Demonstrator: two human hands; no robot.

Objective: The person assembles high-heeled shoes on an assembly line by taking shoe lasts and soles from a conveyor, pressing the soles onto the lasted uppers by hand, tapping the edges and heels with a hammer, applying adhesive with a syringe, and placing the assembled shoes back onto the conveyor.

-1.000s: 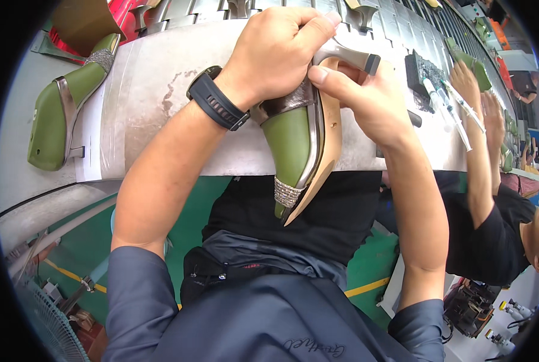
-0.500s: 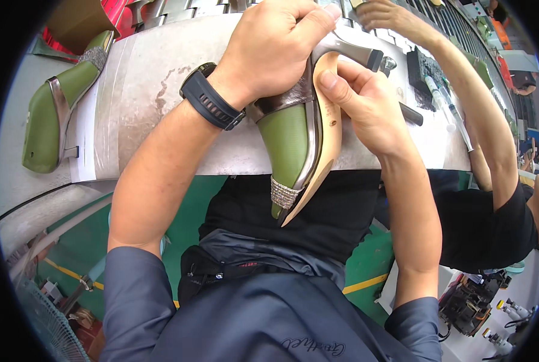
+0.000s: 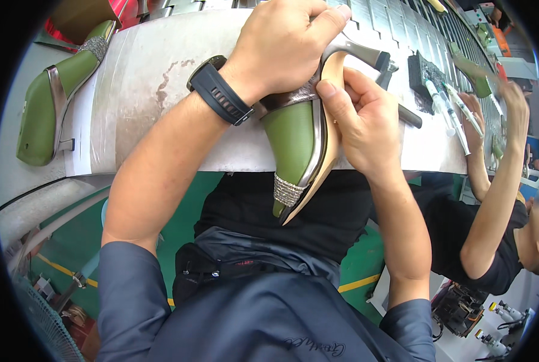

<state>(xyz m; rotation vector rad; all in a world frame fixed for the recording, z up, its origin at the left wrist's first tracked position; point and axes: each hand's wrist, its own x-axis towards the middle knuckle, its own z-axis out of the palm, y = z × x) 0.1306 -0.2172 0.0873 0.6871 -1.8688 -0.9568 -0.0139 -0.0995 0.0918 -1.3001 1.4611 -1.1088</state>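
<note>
A high-heeled shoe on a green last [image 3: 290, 136] is held toe down over the front edge of the worktable. It has a metallic strap, a glittering band at the toe, a tan sole [image 3: 330, 160] and a silvery heel [image 3: 360, 53]. My left hand [image 3: 284, 45] is closed around its rear part, with the fingers largely hidden. Against the sole near the heel, my right hand [image 3: 369, 117] presses its thumb, its fingers curled behind. A second shoe on a green last [image 3: 37, 127] lies on its side at the left.
Syringes [image 3: 441, 108] lie by a black block [image 3: 423, 78] to the right. A dark-handled tool [image 3: 409, 116] is partly behind my right hand. Along the back runs a slatted metal conveyor [image 3: 396, 27]. A co-worker's arm [image 3: 495, 193] is raised at the right.
My hands and the shoe have shifted slightly right, with the grip unchanged. The co-worker's arm has swung back from the conveyor toward the right.
</note>
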